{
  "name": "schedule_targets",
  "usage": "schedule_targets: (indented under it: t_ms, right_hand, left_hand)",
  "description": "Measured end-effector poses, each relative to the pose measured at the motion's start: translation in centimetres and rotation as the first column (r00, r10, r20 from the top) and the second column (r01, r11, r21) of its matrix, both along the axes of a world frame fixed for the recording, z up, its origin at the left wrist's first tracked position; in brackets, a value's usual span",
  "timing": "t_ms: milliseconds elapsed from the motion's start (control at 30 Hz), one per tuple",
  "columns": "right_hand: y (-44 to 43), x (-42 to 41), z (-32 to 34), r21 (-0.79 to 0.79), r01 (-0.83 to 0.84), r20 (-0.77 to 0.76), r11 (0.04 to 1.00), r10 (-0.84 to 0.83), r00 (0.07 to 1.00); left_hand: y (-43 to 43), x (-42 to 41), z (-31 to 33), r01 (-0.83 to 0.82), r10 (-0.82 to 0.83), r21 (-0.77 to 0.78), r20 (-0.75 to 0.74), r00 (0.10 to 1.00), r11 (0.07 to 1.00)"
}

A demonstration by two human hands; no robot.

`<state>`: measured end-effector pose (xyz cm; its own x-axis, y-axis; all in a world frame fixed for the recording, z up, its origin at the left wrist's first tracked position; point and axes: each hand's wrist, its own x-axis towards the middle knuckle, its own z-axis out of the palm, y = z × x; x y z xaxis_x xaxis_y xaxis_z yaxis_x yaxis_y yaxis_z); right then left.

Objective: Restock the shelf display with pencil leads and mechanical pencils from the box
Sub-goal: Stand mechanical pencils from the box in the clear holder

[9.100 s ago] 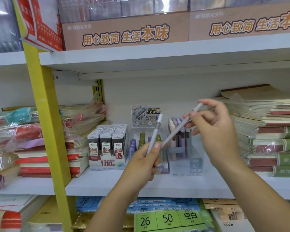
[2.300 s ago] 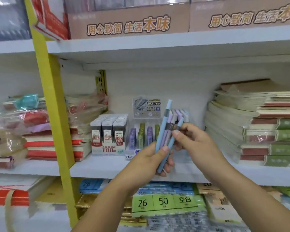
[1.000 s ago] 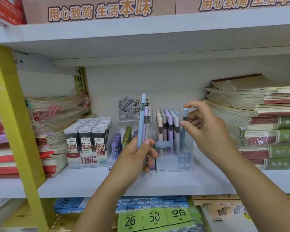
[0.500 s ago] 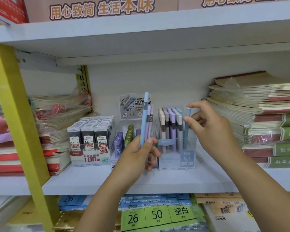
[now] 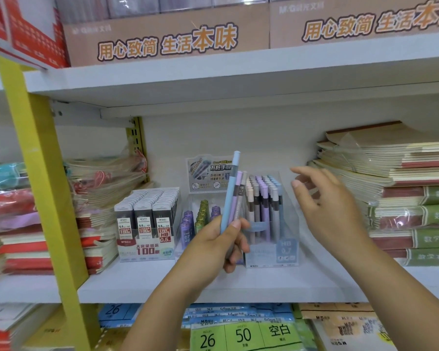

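Observation:
My left hand (image 5: 221,245) grips three mechanical pencils (image 5: 232,196) upright, one blue, one purple, one grey, in front of the shelf. Behind them stands a clear display box (image 5: 287,249) filled with several pastel mechanical pencils (image 5: 264,196). My right hand (image 5: 322,206) hovers just right of that box with fingers spread and nothing in it. Left of the clear box is a display of small lead tubes (image 5: 200,216) in purple and green. Further left sits a box of black 0.5 lead cases (image 5: 147,216).
Stacks of notebooks (image 5: 403,198) fill the shelf's right side, and wrapped notebooks (image 5: 99,188) lie on the left. A yellow upright post (image 5: 43,173) stands at the left. The white shelf board (image 5: 238,282) has bare room in front. Paper packs (image 5: 238,333) lie below.
My right hand has let go of the blue pencil into the clear box and drawn back to the right with fingers spread. The left hand still holds three pencils.

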<state>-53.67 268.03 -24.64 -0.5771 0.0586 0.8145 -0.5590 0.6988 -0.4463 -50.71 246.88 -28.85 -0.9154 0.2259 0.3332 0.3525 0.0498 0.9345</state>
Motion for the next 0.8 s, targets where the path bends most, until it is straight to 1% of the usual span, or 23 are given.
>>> schedule_targets:
  t_ms: [33, 100, 200, 300, 400, 467, 567, 600, 633, 700, 733, 800]
  right_hand:
    - [-0.1, 0.6, 0.4, -0.024, -0.028, -0.041, 0.999, 0.027, 0.999]
    - [-0.7, 1.8, 1.2, -0.098, -0.164, -0.043, 0.982, 0.161, 0.986]
    - [-1.8, 3.0, 1.8, -0.221, -0.402, 0.036, 0.889, 0.419, 0.907]
    - [-2.4, 3.2, 1.9, -0.3, -0.523, 0.046, 0.798, 0.559, 0.828]
    - [-2.5, 3.0, 1.8, -0.417, -0.562, 0.004, 0.714, 0.62, 0.784]
    - [-2.4, 2.9, 2.0, -0.501, -0.569, -0.058, 0.653, 0.63, 0.774]
    - [-1.5, 2.7, 2.8, -0.625, -0.576, -0.26, 0.527, 0.555, 0.79]
    - [-0.9, 2.8, 3.1, -0.625, -0.579, -0.321, 0.524, 0.503, 0.802]
    - [-0.3, 2.9, 3.3, -0.604, -0.572, -0.36, 0.555, 0.451, 0.817]
    - [0.8, 2.9, 3.4, -0.526, -0.527, -0.385, 0.667, 0.366, 0.847]
    - [1.2, 2.9, 3.3, -0.478, -0.489, -0.369, 0.73, 0.338, 0.866]
    - [1.7, 2.5, 2.9, -0.369, -0.401, -0.279, 0.839, 0.311, 0.908]
  left_hand:
    - [0.1, 0.2, 0.1, 0.02, -0.02, -0.004, -0.001, 1.0, 1.0]
    - [0.4, 0.7, 0.4, 0.062, -0.062, -0.029, -0.005, 0.998, 0.998]
    - [0.8, 1.3, 0.6, 0.125, -0.125, -0.091, 0.001, 0.992, 0.988]
    - [1.1, 1.6, 0.5, 0.136, -0.135, -0.14, 0.016, 0.991, 0.981]
    - [0.9, 1.5, 0.4, 0.107, -0.106, -0.163, 0.015, 0.994, 0.981]
    - [0.6, 1.3, 0.4, 0.075, -0.075, -0.169, 0.007, 0.997, 0.983]
    - [-0.1, 0.9, 0.4, 0.022, -0.023, -0.174, -0.003, 1.0, 0.984]
    - [-0.3, 0.8, 0.4, 0.005, -0.007, -0.169, -0.01, 1.0, 0.986]
    - [-0.4, 0.6, 0.3, -0.011, 0.008, -0.159, -0.019, 1.0, 0.987]
    - [-0.6, 0.4, 0.3, -0.035, 0.031, -0.131, -0.036, 0.999, 0.991]
    - [-0.7, 0.3, 0.3, -0.042, 0.037, -0.121, -0.044, 0.998, 0.992]
    - [-0.7, 0.1, 0.1, -0.052, 0.046, -0.107, -0.051, 0.998, 0.993]
